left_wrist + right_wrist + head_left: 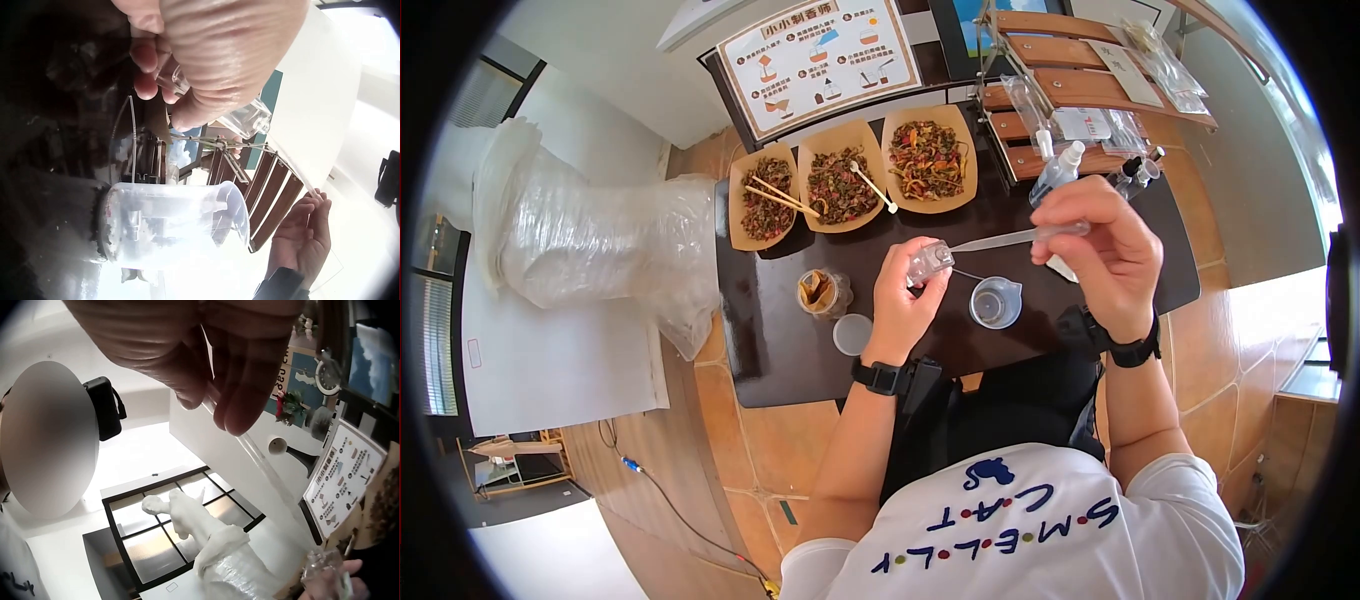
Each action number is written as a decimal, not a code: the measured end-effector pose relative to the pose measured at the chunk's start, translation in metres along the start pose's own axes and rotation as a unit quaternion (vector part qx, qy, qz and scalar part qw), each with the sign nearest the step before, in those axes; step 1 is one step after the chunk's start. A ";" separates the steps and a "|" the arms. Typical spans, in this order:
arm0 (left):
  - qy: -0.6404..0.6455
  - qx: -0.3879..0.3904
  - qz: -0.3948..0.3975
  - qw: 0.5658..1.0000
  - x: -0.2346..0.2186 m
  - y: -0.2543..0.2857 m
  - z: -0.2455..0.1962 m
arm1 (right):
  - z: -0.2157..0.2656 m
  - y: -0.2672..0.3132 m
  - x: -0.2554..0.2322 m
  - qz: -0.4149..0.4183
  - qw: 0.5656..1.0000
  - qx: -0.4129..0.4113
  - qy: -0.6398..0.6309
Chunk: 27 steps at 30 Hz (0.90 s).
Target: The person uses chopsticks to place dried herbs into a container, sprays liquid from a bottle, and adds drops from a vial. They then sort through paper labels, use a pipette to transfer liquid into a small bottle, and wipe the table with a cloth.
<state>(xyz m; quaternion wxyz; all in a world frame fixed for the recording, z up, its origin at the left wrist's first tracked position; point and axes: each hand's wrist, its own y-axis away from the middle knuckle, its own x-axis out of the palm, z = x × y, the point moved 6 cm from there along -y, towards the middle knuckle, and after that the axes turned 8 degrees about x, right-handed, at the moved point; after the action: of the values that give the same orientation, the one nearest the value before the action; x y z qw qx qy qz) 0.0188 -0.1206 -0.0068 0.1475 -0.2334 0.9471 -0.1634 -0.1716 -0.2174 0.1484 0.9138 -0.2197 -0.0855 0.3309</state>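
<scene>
The left hand [908, 308] grips a small clear glass bottle [930, 262], its neck tilted toward the right; the bottle [249, 120] also shows in the left wrist view. Between thumb and fingers the right hand [1105, 255] pinches a clear plastic dropper [1000, 240], whose thin tip is at the bottle's mouth. In the right wrist view the dropper [265, 465] slants down to the bottle [322, 569]. Whether the tip is inside the neck, I cannot tell. Below the hands a clear plastic beaker [996, 303] stands on the dark table [780, 355], a thin rod leaning in it.
Three paper trays [797, 228] of dried plant pieces line the table's far side. A jar [824, 293] of dried slices and a white lid [853, 335] are left of the hands. Spray bottle [1057, 172], small bottles [1145, 172] and a wooden rack [1055, 50] stand at the right.
</scene>
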 end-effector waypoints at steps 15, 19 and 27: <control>-0.015 0.013 0.004 1.000 -0.001 -0.002 -0.004 | 0.000 -0.007 0.012 0.011 0.999 -0.009 0.035; 0.003 0.001 0.000 1.000 0.000 0.000 -0.001 | 0.015 0.000 -0.013 -0.039 0.999 -0.007 -0.022; 0.020 -0.015 -0.007 1.000 0.000 0.000 -0.002 | -0.008 0.020 -0.012 0.053 0.987 0.076 0.128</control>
<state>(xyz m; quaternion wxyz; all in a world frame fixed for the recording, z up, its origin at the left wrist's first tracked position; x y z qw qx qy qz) 0.0186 -0.1201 -0.0049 0.1244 -0.2385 0.9506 -0.1550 -0.1900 -0.2136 0.1322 0.9123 -0.1944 0.0691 0.3537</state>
